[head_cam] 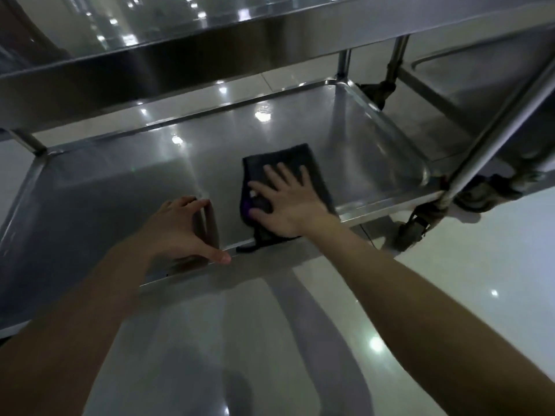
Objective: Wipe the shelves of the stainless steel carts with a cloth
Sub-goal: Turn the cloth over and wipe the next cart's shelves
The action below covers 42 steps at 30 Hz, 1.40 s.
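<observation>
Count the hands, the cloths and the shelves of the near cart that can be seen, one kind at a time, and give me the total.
Hands: 2 (left hand, right hand)
Dark grey cloth: 1
Shelves of the near cart: 2 (upper shelf, lower shelf)
Total: 5

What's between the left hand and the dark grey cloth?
Only bare stainless steel shelf between the left hand and dark grey cloth, per the head view.
</observation>
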Tool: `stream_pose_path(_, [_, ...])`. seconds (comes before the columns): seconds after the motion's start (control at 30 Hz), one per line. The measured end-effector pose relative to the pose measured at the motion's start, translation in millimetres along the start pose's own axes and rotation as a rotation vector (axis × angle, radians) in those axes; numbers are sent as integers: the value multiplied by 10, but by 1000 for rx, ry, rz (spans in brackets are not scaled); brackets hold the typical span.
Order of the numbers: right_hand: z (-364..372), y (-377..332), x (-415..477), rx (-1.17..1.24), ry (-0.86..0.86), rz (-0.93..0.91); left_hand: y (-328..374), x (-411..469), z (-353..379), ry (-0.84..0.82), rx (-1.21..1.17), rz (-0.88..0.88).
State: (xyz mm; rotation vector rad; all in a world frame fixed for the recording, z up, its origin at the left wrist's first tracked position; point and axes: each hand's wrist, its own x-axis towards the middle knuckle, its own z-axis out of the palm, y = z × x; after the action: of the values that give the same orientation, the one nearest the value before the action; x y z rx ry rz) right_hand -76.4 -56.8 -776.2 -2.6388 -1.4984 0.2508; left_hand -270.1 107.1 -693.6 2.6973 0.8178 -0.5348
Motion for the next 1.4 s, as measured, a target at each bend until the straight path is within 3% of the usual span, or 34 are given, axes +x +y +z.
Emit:
stream_pose_path(0.1, [20, -263, -126, 7, -83, -234, -15, -7, 7, -8, 5, 6])
stream_pose_path(0.17, [-85, 59, -200, 16, -98, -196, -48, -8, 39, 7, 8, 18])
stream_pose_path(0.37, [-451, 1823, -757, 31, 13, 457, -101, -9, 111, 50, -6, 30])
stream_pose_path(0.47, [-469, 1867, -724, -27, -38, 602, -63, -10, 89, 45, -7, 25])
stream_pose_path(0.57, [-341, 1147, -434, -25, -50, 462, -38, -21, 51, 33, -11, 13])
stream_pose_path(0.7, [-107, -66, -260, -15, -73, -57, -29, -27, 39, 24, 3, 17])
stream_pose_path(0.8, [-102, -179, -236, 18, -87, -217, -44, -32, 41, 17, 14, 21])
stream_pose_path(0.87, [-166, 80, -187, 13, -72, -162, -50, -27, 44, 28, 16, 27])
stream_pose_path(1.13, [-474, 1752, 339, 63, 68, 359, -142, 33, 92, 49, 1, 44])
stream_pose_path(1.3, [-578, 1863, 1201, 97, 35, 444, -177, 52, 133, 84, 9, 52])
stream_pose_path(1.4, [-581, 1411, 1744, 100, 31, 380, -155, 31, 131, 93, -11, 44])
